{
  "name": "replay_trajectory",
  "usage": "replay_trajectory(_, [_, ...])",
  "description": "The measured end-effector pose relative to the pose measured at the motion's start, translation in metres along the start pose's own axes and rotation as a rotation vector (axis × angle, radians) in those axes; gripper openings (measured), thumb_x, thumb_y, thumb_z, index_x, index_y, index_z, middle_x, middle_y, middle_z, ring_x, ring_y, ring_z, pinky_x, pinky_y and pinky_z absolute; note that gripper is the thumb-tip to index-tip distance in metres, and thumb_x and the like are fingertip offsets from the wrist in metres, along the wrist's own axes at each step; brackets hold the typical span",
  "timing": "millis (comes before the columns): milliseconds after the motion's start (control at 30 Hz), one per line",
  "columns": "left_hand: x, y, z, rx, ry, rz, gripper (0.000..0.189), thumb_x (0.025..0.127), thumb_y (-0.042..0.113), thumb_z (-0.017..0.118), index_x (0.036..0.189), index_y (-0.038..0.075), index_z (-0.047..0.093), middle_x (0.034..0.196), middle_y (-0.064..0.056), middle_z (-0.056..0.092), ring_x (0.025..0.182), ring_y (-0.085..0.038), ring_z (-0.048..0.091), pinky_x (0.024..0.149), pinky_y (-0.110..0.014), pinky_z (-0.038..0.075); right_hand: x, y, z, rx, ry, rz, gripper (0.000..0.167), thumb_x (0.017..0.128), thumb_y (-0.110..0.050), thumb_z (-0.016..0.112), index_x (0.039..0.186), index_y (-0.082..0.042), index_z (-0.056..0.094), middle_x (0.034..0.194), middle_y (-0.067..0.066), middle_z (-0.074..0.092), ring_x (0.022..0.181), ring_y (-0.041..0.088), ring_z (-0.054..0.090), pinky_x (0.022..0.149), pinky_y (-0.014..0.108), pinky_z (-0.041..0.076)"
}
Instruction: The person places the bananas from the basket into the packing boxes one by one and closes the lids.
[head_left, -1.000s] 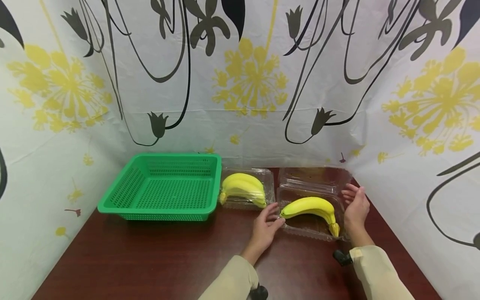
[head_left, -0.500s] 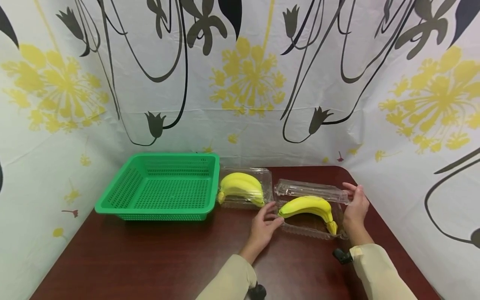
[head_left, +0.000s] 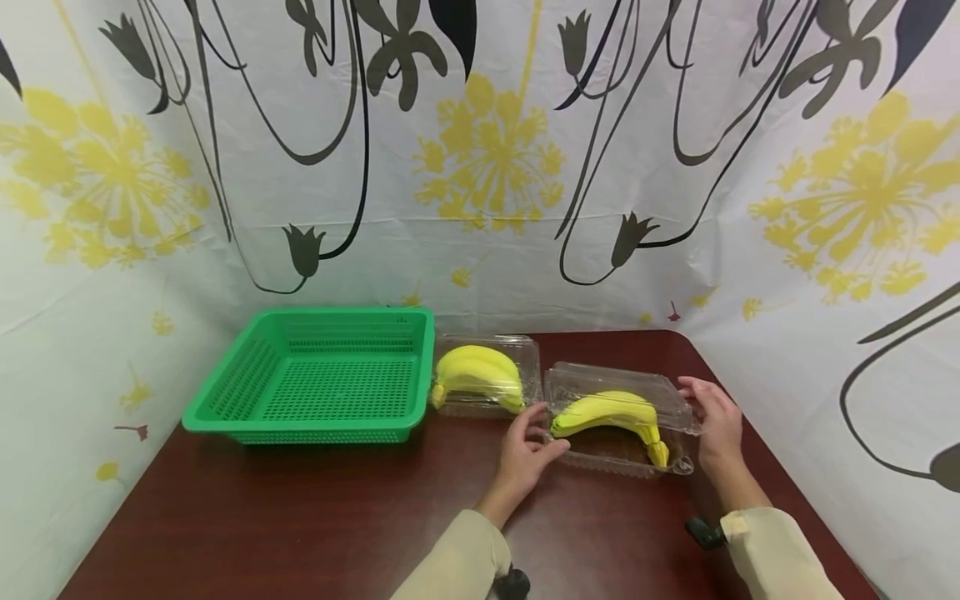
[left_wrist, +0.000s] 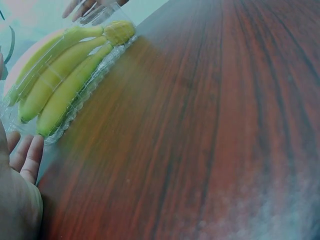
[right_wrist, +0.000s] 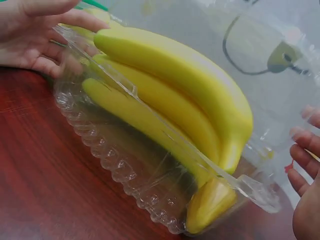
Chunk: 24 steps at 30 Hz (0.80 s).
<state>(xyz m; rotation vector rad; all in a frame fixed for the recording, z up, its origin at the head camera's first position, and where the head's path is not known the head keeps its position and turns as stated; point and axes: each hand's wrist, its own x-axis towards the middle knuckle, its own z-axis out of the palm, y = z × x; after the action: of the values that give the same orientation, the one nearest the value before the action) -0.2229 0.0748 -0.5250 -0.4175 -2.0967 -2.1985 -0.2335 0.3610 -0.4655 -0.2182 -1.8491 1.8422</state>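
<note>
A bunch of yellow bananas (head_left: 603, 408) lies in a clear plastic clamshell box (head_left: 611, 464) on the right of the table. Its hinged lid (head_left: 592, 377) slants down over the bananas, partway lowered, with a gap at the front. My left hand (head_left: 522, 454) is at the box's left side, fingers extended against it. At the lid's right end is my right hand (head_left: 720, 423), its fingers loosely bent. In the right wrist view, the right hand's fingers (right_wrist: 305, 145) stand just beside the lid's corner, not wrapped round it. The left wrist view shows the bananas' several fruits through the plastic.
A second clear box (head_left: 530, 354) holding bananas (head_left: 477, 365) stands left of the first one. Further left is a green plastic basket (head_left: 300, 431) with slotted walls. All rest on a dark red wooden table (head_left: 300, 517), against a flower-printed cloth (head_left: 487, 275) behind.
The lid has swung from lying back behind the box to slanting over the bananas. My right hand has followed it and shifted slightly outward; the left hand has stayed at the box's side.
</note>
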Motion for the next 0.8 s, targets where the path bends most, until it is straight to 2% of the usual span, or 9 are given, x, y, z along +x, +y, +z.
replay_trajectory(133, [-0.004,0.016,-0.003,-0.015,-0.007,0.018,0.059,0.085,0.011,0.075,0.138,0.005,0.051,0.125,-0.015,0.057,0.102,-0.036,0.057,0.078,-0.027,0.051,-0.009,-0.008,-0.005,-0.097,-0.09,-0.061,0.036,0.101,-0.026,0.053,0.113,0.005,0.067,0.093,-0.009,0.069,0.088,0.008,0.057,0.072,0.017,0.044])
replay_trajectory(267, [-0.009,0.033,-0.005,-0.027,-0.014,0.044,0.055,0.086,0.007,0.073,0.135,-0.003,0.051,0.123,-0.02,0.057,0.1,-0.044,0.056,0.077,-0.029,0.052,-0.017,-0.012,-0.009,-0.093,-0.149,-0.124,0.033,0.102,-0.017,0.051,0.115,0.009,0.065,0.104,-0.004,0.069,0.09,0.008,0.059,0.071,0.016,0.048])
replay_trajectory(367, [-0.01,0.036,-0.006,-0.031,-0.021,0.046,0.054,0.087,0.008,0.072,0.135,-0.004,0.05,0.123,-0.022,0.057,0.1,-0.046,0.056,0.077,-0.029,0.051,-0.022,-0.012,-0.008,-0.106,-0.17,-0.184,0.027,0.101,-0.008,0.051,0.114,0.011,0.065,0.109,0.007,0.068,0.095,0.008,0.06,0.074,0.016,0.047])
replay_trajectory(567, [-0.011,0.035,-0.006,-0.029,-0.023,0.058,0.052,0.089,0.01,0.069,0.135,-0.006,0.05,0.121,-0.026,0.057,0.097,-0.039,0.059,0.077,-0.028,0.051,-0.042,-0.025,0.0,-0.273,-0.2,-0.352,0.019,0.093,0.006,0.056,0.107,0.013,0.066,0.115,0.025,0.06,0.108,0.008,0.054,0.087,0.015,0.037])
replay_trajectory(667, [-0.01,0.034,-0.007,-0.03,-0.016,0.061,0.051,0.089,0.009,0.068,0.134,-0.007,0.05,0.119,-0.028,0.057,0.095,-0.034,0.059,0.076,-0.026,0.05,-0.053,-0.032,0.003,-0.338,-0.186,-0.403,0.018,0.09,0.007,0.06,0.106,0.012,0.067,0.118,0.027,0.058,0.11,0.007,0.049,0.088,0.017,0.032])
replay_trajectory(800, [-0.01,0.036,-0.007,-0.032,-0.005,0.066,0.049,0.09,0.008,0.067,0.133,-0.007,0.051,0.115,-0.029,0.057,0.093,-0.033,0.058,0.075,-0.025,0.049,-0.06,-0.031,0.006,-0.365,-0.176,-0.423,0.02,0.088,0.008,0.062,0.107,0.012,0.067,0.121,0.026,0.058,0.109,0.007,0.047,0.084,0.017,0.033])
